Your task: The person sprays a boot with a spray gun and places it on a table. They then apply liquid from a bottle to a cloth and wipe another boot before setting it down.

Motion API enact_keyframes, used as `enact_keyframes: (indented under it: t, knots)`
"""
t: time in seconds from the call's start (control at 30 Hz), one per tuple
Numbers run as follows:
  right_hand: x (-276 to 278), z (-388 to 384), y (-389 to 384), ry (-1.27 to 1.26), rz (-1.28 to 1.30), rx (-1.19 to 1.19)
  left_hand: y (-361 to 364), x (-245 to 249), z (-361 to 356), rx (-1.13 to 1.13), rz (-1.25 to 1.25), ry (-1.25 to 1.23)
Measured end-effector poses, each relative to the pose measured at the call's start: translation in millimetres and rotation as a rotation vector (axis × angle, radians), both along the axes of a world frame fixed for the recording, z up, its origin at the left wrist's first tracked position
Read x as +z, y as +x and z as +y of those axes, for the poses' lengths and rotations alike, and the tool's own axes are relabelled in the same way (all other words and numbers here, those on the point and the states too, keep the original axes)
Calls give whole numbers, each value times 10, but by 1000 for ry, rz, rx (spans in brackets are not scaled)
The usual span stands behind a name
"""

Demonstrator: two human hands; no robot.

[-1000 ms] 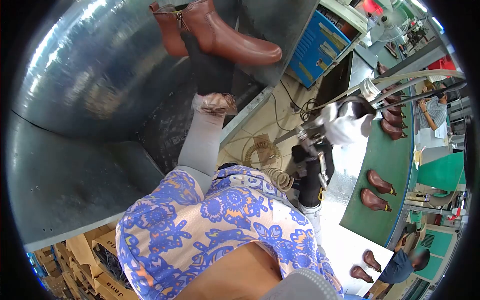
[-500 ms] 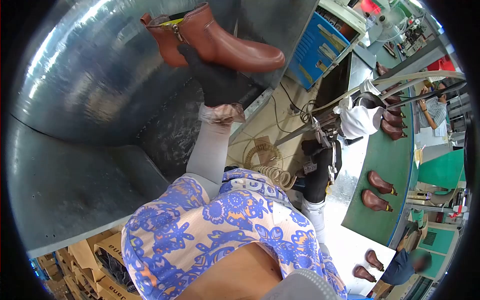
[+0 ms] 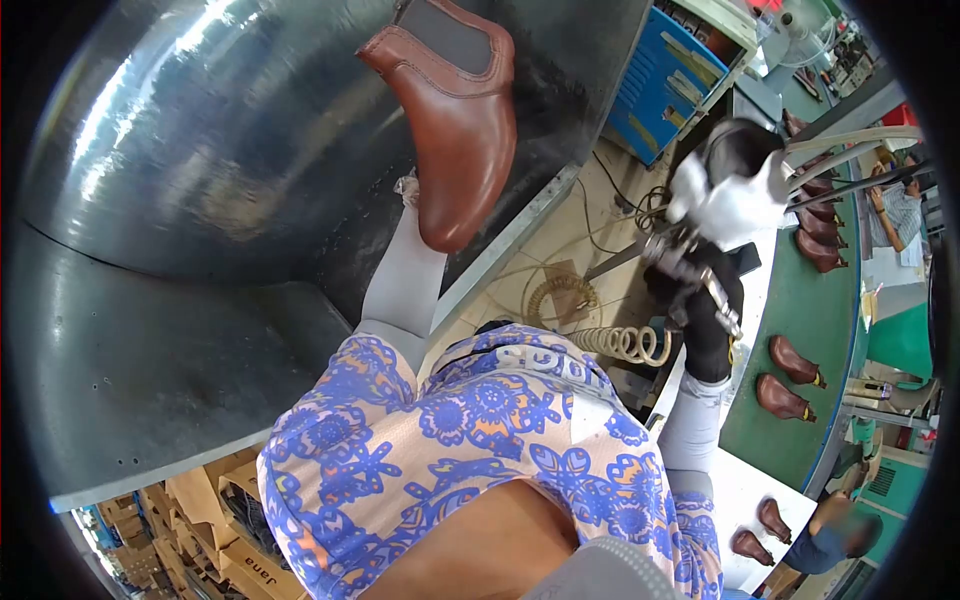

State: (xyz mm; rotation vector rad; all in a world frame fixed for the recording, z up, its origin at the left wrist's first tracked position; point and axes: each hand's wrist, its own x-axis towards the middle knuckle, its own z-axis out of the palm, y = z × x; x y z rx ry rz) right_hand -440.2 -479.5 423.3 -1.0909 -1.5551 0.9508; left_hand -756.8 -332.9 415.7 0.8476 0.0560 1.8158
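Observation:
A shiny brown ankle boot (image 3: 465, 150) is held up at upper centre, toe down, its dark elastic side panel facing me. My left hand is hidden behind the boot; only the cuff and grey sleeve (image 3: 405, 270) show below it. On the right, my right hand (image 3: 708, 325), in a black glove, is closed round a metal spray gun (image 3: 680, 258). A white cloth (image 3: 735, 205) is wrapped about the dark cup on the gun and looks blurred.
A curved metal booth (image 3: 200, 180) fills the left. Several brown boots stand on the green conveyor (image 3: 765, 430) at right. A coiled hose (image 3: 625, 343), blue cabinet (image 3: 665, 80) and cardboard boxes (image 3: 250, 570) are around. Two people are at far right.
The boot has turned from lying sideways to toe down, its zip side out of sight. My left hand has gone behind it. My right hand and the spray gun have shifted right in view.

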Motion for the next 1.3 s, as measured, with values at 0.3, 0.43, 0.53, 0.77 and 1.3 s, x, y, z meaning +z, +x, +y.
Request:
enact_keyframes:
  t: [0.3, 0.43, 0.53, 0.77, 1.3]
  knots:
    - [148, -31, -35, 31, 137, 124, -16, 56, 52, -25, 41, -18]
    - [215, -107, 20, -54, 51, 72, -70, 66, 73, -37, 46, 13]
    - [210, -180, 7, -98, 193, 427, -145, 116, 136, -49, 56, 28]
    - [211, -27, -131, 1, -96, 41, -388, 258, 269, -2, 99, 77]
    - [275, -50, -195, 113, -240, 195, -561, 545, 236, 246, 186, 185]
